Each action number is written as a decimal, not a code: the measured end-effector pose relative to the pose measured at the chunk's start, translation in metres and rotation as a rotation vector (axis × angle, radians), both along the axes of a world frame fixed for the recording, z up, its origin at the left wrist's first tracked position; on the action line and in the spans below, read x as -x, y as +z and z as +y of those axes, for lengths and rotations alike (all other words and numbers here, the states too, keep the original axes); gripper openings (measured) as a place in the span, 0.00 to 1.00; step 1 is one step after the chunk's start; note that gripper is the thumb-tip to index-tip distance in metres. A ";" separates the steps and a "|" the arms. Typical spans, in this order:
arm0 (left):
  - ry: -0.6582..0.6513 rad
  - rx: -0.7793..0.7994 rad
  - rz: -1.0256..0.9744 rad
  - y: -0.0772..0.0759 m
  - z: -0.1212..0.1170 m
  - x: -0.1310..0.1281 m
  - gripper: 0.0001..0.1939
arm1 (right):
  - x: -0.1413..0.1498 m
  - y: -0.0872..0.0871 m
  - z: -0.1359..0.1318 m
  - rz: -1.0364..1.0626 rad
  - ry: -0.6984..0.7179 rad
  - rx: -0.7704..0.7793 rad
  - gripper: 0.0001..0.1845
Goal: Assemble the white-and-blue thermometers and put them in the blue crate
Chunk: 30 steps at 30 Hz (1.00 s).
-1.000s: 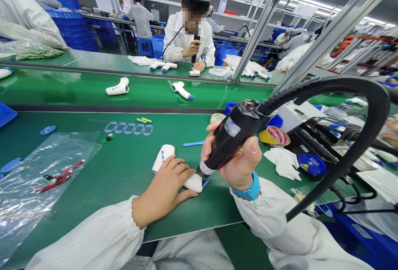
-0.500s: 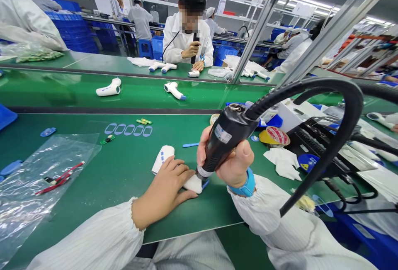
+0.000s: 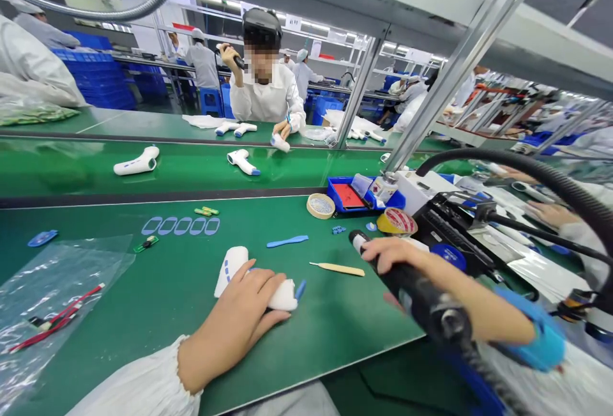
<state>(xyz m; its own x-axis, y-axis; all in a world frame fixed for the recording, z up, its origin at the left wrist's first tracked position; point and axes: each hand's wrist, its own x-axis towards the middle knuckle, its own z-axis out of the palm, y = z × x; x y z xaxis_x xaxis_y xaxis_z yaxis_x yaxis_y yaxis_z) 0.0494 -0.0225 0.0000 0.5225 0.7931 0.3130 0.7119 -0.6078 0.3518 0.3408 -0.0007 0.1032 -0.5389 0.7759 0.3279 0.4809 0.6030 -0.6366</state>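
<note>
On my left, red wires (image 3: 71, 314) lie in or on a clear plastic bag (image 3: 57, 355), I can't tell which. Next come five blue frames (image 3: 182, 234) in a row. My left hand (image 3: 239, 314) grasps a white pistol-shaped casing (image 3: 232, 268) on the green tabletop (image 3: 335, 333). Beyond lie a blue stick (image 3: 287, 241) and a yellow-handled pick (image 3: 341, 269). My right hand (image 3: 402, 257) clasps a black electric screwdriver (image 3: 407, 291), apart from the casing.

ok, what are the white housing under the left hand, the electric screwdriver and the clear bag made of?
White housing: likely molded plastic, satin; smooth, softly shaded.
Black electric screwdriver: probably plastic body, low sheen; evenly black, but blur leaves it open.
Clear bag: thin plastic film, glossy; wrinkled highlights, green tabletop showing through.
</note>
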 end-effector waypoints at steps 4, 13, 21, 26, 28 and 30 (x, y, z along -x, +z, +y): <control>0.130 -0.023 -0.206 0.016 -0.005 0.018 0.21 | -0.050 -0.057 -0.007 -0.516 0.030 -0.289 0.23; 0.609 0.444 -1.189 0.060 -0.020 0.057 0.17 | -0.021 -0.051 0.044 -0.422 -0.025 -0.439 0.14; 0.542 0.727 -1.708 0.050 -0.008 0.081 0.18 | 0.231 -0.037 0.125 -0.562 0.281 -0.056 0.12; 0.544 0.781 -1.861 0.040 0.019 0.103 0.21 | 0.313 -0.078 0.173 -0.615 0.194 0.057 0.13; 0.550 0.798 -1.920 0.034 0.026 0.108 0.23 | 0.325 -0.088 0.182 -0.617 0.192 0.103 0.12; 0.557 0.798 -1.951 0.028 0.030 0.111 0.25 | 0.331 -0.094 0.187 -0.597 0.201 0.141 0.12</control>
